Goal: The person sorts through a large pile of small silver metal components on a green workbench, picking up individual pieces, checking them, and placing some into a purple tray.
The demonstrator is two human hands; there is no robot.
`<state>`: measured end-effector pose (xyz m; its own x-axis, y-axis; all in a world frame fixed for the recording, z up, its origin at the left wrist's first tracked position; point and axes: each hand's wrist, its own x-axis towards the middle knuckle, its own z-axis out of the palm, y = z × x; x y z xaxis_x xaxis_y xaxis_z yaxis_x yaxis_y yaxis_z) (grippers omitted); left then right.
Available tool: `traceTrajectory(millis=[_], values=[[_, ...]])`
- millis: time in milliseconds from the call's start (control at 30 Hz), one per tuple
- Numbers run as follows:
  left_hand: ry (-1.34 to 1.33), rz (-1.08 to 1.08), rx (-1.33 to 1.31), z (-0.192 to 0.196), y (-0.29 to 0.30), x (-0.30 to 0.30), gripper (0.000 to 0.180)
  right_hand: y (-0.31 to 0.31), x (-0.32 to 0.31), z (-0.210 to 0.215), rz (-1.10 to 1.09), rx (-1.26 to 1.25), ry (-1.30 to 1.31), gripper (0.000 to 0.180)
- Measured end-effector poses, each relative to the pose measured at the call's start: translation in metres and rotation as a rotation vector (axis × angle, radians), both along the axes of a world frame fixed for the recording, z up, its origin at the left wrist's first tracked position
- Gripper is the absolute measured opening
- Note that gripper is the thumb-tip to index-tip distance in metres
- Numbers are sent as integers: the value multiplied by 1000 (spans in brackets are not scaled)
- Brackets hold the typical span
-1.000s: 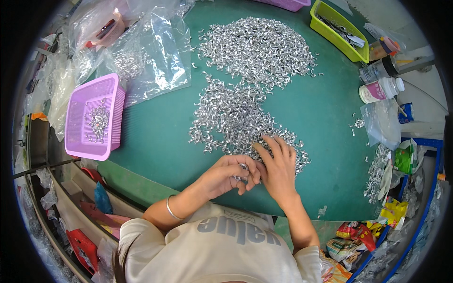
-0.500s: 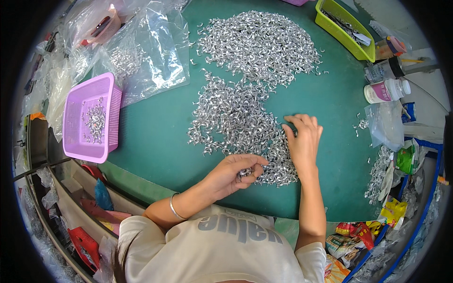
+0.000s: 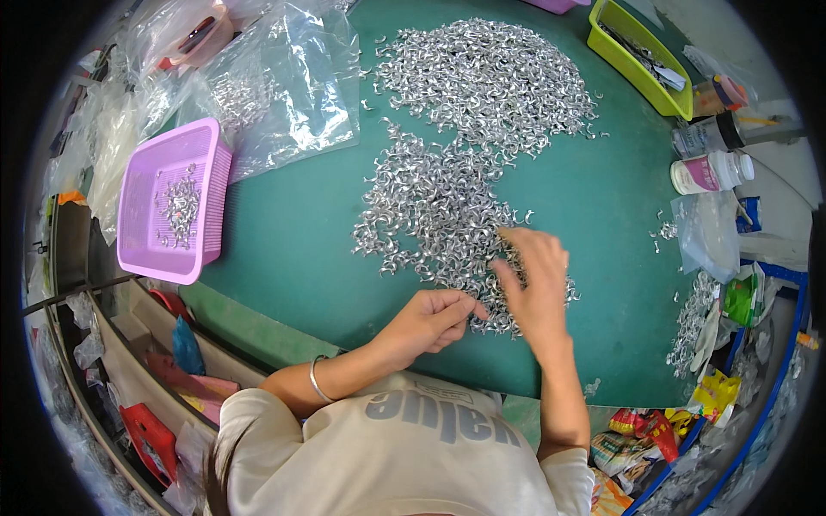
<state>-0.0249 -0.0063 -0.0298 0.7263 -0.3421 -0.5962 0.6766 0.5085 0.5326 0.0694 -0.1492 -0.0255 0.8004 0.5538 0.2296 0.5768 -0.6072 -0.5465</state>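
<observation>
Small curved silver metal pieces lie heaped on the green tabletop (image 3: 301, 267). A large pile (image 3: 490, 77) spreads at the far side, and a nearer pile (image 3: 422, 198) runs down toward my hands. At the near edge of that closer pile, my left hand (image 3: 434, 322) is curled closed, with thumb and forefinger pressed together; what sits inside its fingers is hidden. My right hand (image 3: 535, 288) reaches over the right side of the same pile. Its thumb and fingers are curved but apart, fingertips among the metal pieces, with nothing visibly gripped.
To the left stands a purple basket (image 3: 218, 206) with some metal pieces inside. Behind it lies a clear plastic bag (image 3: 310, 95). A yellow-green bin (image 3: 684, 101) and a white bottle (image 3: 693, 175) stand at the right, with more pieces (image 3: 693, 318) near the right edge.
My right hand has moved nearer and slightly left over the pile. The fingers of my left hand have curled in more tightly. The whole view has shifted slightly.
</observation>
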Motion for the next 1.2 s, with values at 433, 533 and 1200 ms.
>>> traceTrajectory(millis=[433,533,1200], values=[[-165,55,244,-9,8,-24,24,-43,-19,-13,-97,-112,-160,18],[-177,80,227,-13,8,-29,22,-50,-19,-11,-182,-105,-119,18],[-233,41,84,-17,13,-38,22,-15,-22,-9,-288,-196,-145,16]])
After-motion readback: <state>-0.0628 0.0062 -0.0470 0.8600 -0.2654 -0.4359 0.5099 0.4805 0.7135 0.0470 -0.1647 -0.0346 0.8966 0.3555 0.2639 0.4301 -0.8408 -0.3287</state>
